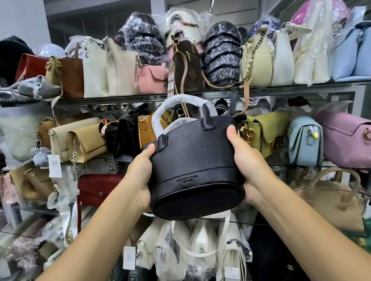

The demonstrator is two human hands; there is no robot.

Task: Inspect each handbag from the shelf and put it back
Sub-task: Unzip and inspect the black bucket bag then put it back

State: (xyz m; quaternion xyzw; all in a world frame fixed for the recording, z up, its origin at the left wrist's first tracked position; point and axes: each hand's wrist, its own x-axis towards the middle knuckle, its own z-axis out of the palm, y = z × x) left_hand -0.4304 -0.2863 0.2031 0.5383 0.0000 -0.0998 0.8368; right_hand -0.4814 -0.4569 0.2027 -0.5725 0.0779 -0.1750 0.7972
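Fingers of the left hand [143, 170] and right hand [248, 156] grip opposite sides of a black bucket handbag [193, 163], pebbled leather, oval-based, handles foam-wrapped [174, 104], held upright near the crowded glass shelf [270, 92].

We've got the black bucket handbag [193, 161] gripped on both sides, left hand [141, 173] and right hand [248, 159], tilted base toward us. Its foam-wrapped handle [174, 101] points at the glass shelf [294, 90] crammed with bags.
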